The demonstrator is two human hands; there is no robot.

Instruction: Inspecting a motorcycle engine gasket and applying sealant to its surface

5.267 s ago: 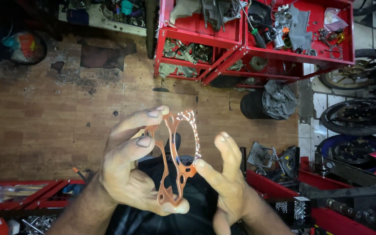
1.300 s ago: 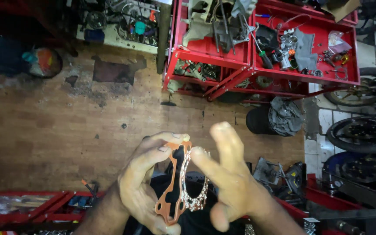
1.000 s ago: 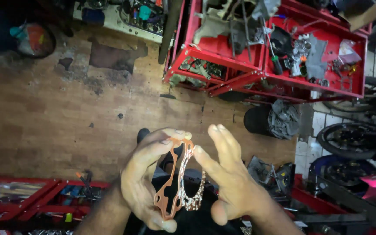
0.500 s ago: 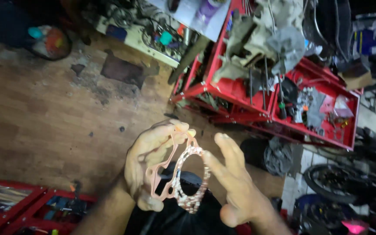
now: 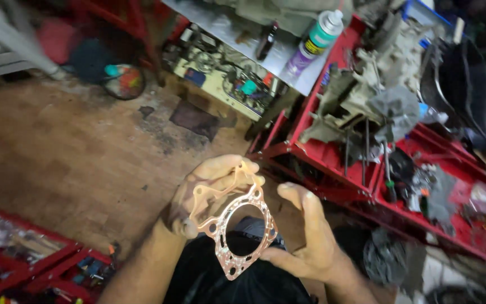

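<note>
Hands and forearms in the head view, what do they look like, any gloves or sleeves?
Both are bare: no gloves, rings or watch on the left hand or right hand. No sleeves show on the forearms. The fingers look smudged with grime.

A copper-pink gasket [image 5: 233,228], red metal trays [image 5: 333,160], brown wooden floor [image 5: 57,152], green-capped spray can [image 5: 316,42].

left hand [image 5: 206,194] gripping copper gasket [image 5: 237,225], right hand [image 5: 307,239] steadying

Repair workshop; red parts trays [image 5: 333,160]
</note>
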